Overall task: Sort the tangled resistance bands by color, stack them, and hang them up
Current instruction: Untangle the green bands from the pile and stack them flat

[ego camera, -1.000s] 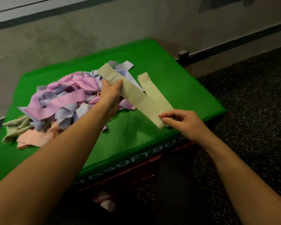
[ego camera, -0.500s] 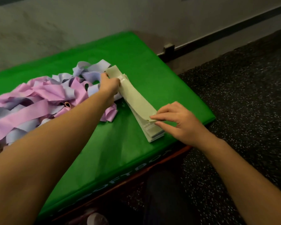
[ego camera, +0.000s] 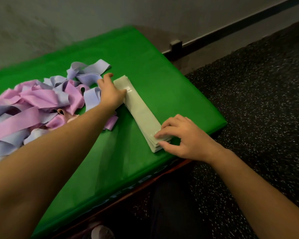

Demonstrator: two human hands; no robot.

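A tangled pile of pink and lavender bands (ego camera: 41,104) occupies the left portion of the green box top (ego camera: 154,80), extending off the left edge of the view. The left hand (ego camera: 110,94) reaches across the right edge of this pile; its thumb presses on the far end of the stack of pale green bands (ego camera: 141,112), while the remaining fingers are loosely curled and enclose nothing. The stack lies flat on the box top, running diagonally from far left to near right, just right of the tangle. The right hand (ego camera: 183,140) rests on the near end of the stack, fingertips pressing its top layer, thumb against the near edge. Dark speckled flooring (ego camera: 257,109) lies to the right
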